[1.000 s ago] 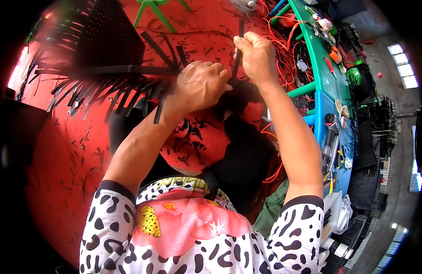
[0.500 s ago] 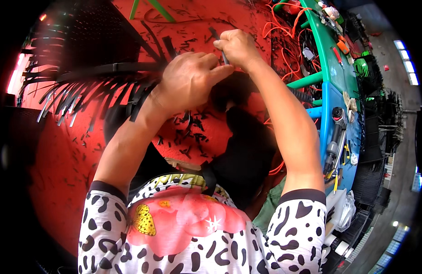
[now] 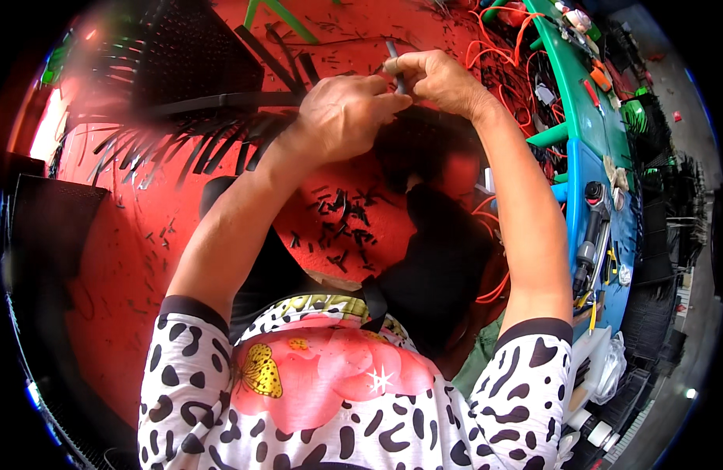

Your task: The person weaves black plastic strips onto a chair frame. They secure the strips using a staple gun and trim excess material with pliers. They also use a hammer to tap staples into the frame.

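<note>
My left hand (image 3: 342, 116) is closed at the end of a long black strip (image 3: 244, 100) that runs out from the left; its thumb reaches toward my right fingers. A short dark grey strip (image 3: 392, 52) stands up between my two hands. My right hand (image 3: 443, 82) pinches it between thumb and fingers, and its lower end meets my left fingertips. What lies inside my left palm is hidden. Left of my hands, a black woven panel (image 3: 201, 59) has many loose strip ends (image 3: 212, 149) fanned out along its near side.
Black cut-off bits (image 3: 342, 223) litter the red floor (image 3: 142, 298). At the right stands a green and blue table (image 3: 561, 78) bearing a grey power tool (image 3: 590, 235) and a red-handled tool (image 3: 592, 92). Orange cords (image 3: 498, 294) hang beside it.
The whole view has shifted, with the surroundings now further right in it. Both hands stay together at the short strip, which now stands more upright. My left hand sits slightly higher.
</note>
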A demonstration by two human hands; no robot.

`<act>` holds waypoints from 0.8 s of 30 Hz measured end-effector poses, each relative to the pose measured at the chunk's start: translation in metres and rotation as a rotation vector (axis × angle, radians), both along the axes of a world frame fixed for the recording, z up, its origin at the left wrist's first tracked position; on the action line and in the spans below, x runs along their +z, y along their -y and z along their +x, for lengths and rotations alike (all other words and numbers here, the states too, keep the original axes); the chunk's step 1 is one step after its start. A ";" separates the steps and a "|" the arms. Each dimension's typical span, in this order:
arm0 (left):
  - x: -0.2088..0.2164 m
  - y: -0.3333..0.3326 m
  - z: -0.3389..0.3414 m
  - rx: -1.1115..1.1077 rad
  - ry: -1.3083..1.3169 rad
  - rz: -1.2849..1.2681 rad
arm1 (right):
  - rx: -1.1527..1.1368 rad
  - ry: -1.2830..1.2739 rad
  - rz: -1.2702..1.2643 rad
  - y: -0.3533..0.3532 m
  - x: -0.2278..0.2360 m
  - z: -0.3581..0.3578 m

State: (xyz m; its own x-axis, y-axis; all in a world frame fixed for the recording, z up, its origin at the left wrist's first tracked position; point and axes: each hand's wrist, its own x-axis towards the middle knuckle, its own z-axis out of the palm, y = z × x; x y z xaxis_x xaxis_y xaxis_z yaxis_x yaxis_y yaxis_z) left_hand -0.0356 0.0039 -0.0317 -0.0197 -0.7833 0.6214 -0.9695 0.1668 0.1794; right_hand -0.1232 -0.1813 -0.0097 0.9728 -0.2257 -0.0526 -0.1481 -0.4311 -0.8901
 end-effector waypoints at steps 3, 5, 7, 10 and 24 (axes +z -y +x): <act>0.002 -0.001 0.000 -0.014 -0.013 0.006 | 0.077 -0.100 -0.127 0.007 -0.001 -0.002; 0.000 -0.001 0.001 -0.023 -0.044 -0.026 | 0.097 -0.135 -0.402 0.003 0.005 0.001; 0.003 0.000 0.000 -0.018 -0.034 -0.003 | 0.109 -0.169 -0.679 0.006 0.003 0.000; 0.004 -0.001 0.000 -0.011 -0.021 0.029 | 0.095 0.143 -0.859 0.009 -0.002 0.002; 0.007 0.002 0.001 -0.065 -0.033 0.011 | 0.084 -0.201 0.027 0.007 -0.004 0.008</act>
